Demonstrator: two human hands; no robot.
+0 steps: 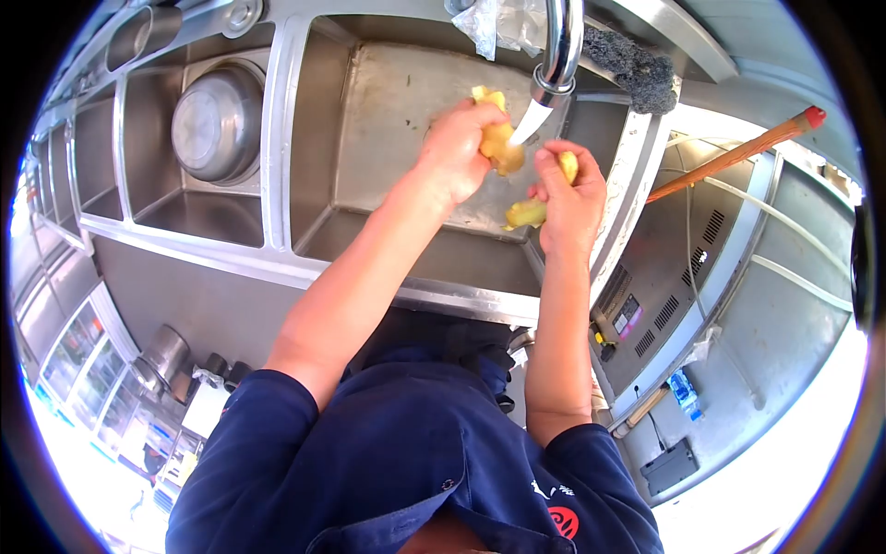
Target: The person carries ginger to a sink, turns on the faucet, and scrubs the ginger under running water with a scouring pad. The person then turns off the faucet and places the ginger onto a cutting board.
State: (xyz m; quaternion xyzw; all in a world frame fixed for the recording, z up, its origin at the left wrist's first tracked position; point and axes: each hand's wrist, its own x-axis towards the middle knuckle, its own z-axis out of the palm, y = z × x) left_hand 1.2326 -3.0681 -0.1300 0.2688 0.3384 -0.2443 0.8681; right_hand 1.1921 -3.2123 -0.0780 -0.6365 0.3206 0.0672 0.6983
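My left hand is closed around a knobby yellow-brown piece of ginger, which pokes out above and below the fingers. Water from the faucet runs down onto that piece. To its right, my right hand grips a second, paler piece of ginger, with one end showing by the thumb and the other below the fingers. Both hands are raised over the metal sink basin, a short gap between them. My palms hide the middle of each piece.
An upturned steel bowl sits in the basin to the left. A dark scouring pad and clear plastic bag lie behind the faucet. A wooden handle slants past the sink's right edge. Small dark bits dot the basin floor.
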